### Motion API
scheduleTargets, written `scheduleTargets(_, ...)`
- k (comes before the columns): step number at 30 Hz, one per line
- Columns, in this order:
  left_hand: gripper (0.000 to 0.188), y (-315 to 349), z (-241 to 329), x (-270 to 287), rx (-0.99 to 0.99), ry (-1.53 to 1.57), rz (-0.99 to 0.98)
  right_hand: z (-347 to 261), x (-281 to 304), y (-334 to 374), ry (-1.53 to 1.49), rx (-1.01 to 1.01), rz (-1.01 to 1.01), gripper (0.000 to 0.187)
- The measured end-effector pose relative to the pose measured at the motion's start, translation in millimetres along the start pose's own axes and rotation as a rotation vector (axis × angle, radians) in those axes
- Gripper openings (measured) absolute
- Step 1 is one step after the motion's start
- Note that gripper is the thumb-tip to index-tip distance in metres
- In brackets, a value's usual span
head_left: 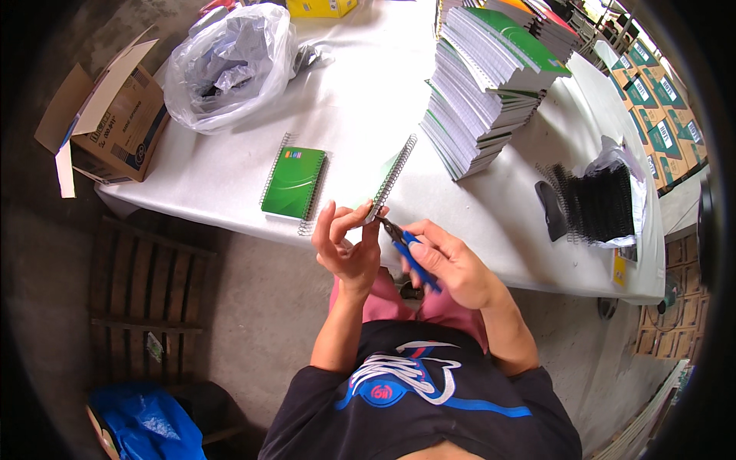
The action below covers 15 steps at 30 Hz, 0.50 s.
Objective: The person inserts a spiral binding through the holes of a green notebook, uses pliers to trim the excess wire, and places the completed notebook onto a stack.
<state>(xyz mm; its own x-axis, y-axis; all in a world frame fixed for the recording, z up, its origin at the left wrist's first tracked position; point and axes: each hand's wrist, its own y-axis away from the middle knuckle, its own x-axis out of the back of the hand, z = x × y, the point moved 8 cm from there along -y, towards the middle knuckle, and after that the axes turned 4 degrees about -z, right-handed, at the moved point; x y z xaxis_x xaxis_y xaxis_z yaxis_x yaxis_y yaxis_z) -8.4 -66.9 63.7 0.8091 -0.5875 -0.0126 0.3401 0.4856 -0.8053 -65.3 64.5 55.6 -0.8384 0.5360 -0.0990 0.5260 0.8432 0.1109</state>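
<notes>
My left hand (pixel 350 245) pinches the near end of a small spiral notebook (pixel 394 175), which is tilted up so its wire spine shows. In my right hand (pixel 452 264) is a pair of blue-handled pliers (pixel 414 259), the fingers wrapped round the handles. The dark jaws of the pliers meet the near end of the wire spine, right by my left fingertips. To the left, a short stack of green spiral notebooks (pixel 294 182) lies flat near the table's front edge, with wire coils sticking out on both sides.
A tall stack of notebooks (pixel 491 100) stands at the back right of the white table (pixel 360 84). Black wire coils (pixel 598 203) lie at the right. A clear plastic bag (pixel 230 69) and an open cardboard box (pixel 123 123) stand at the left. Stacked cartons (pixel 663 115) are beyond.
</notes>
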Motion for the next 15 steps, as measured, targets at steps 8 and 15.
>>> scheduleTargets(8,0.065,-5,-31,20,0.183,-0.021,0.115,-6,15,9,0.688,0.264,0.275,0.039)
scheduleTargets(15,0.022,-34,-59,66,0.383,0.12,0.041,29,91,52,1.456,-0.407,0.664,0.05)
